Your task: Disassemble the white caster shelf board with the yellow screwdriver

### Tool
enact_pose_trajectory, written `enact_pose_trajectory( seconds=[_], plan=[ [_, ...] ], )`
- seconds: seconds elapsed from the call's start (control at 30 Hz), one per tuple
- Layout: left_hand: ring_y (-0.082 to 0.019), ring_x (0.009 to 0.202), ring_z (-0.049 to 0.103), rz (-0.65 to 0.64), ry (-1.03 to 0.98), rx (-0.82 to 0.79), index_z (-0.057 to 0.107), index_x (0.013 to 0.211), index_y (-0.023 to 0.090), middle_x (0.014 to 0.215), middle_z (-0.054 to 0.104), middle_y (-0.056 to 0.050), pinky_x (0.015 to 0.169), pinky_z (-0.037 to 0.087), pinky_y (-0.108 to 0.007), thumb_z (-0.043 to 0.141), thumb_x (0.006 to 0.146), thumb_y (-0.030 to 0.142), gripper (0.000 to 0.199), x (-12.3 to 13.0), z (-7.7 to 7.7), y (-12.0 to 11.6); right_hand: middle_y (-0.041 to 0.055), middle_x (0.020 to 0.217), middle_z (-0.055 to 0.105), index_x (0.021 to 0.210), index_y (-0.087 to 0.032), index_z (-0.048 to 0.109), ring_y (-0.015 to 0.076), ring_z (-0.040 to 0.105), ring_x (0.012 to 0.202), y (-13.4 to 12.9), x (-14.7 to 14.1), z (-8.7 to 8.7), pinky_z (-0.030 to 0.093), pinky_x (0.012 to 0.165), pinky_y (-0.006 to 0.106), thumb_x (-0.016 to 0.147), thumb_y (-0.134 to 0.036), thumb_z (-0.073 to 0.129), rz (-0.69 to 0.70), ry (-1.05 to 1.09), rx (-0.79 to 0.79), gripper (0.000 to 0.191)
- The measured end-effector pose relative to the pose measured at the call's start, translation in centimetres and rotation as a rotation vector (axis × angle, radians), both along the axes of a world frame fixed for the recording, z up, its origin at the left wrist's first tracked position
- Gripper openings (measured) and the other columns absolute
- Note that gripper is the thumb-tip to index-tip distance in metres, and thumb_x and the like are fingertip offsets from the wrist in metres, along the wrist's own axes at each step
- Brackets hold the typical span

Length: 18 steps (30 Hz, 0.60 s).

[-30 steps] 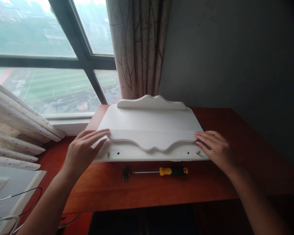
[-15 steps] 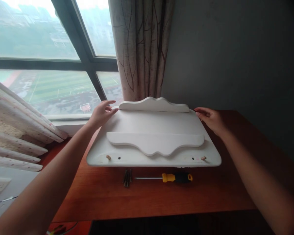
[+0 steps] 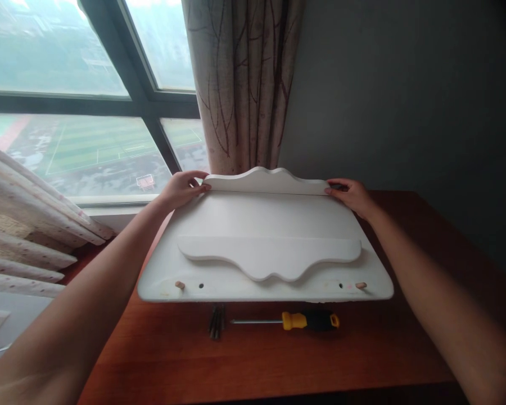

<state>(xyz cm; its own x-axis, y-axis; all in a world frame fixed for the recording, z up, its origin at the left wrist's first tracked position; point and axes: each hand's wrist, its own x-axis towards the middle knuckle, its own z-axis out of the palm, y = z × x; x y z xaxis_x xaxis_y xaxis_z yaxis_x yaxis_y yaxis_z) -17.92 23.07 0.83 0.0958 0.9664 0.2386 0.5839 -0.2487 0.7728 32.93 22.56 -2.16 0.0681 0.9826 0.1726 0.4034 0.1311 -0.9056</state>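
Note:
A white wavy-edged panel stands upright along the far edge of a large white board. My left hand pinches the panel's left end between thumb and fingers. At the panel's right end, my right hand grips it the same way. A second wavy white piece lies on the board, its curved edge toward me. Near the board's front corners a wooden dowel and another dowel stick up, each beside a dark hole.
On the brown table, in front of the board, lie a yellow and black screwdriver and several screws. A curtain hangs behind the board, with a window at the left.
Both hands have moved inward and closed on the ends of the upright panel. The board and the tools appear slightly larger and lower in the view.

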Motion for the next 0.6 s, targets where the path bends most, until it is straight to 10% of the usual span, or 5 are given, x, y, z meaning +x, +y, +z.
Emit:
enact_pose_trajectory(
  seconds=[0.6],
  plan=[
    [-0.007, 0.049, 0.037, 0.128, -0.366, 0.052, 0.076, 0.115, 0.018, 0.06, 0.052, 0.004, 0.048, 0.028, -0.023, 0.083, 0.068, 0.046, 0.055, -0.1, -0.6, -0.6, 0.0047, 0.103, 0.073, 0.108, -0.025, 0.077, 0.0212, 0.067, 0.089, -0.6, -2.5, 0.1, 0.056, 0.075, 0.035, 0.078, -0.049, 0.078, -0.092, 0.044, 0.27, 0.039]
  ],
)
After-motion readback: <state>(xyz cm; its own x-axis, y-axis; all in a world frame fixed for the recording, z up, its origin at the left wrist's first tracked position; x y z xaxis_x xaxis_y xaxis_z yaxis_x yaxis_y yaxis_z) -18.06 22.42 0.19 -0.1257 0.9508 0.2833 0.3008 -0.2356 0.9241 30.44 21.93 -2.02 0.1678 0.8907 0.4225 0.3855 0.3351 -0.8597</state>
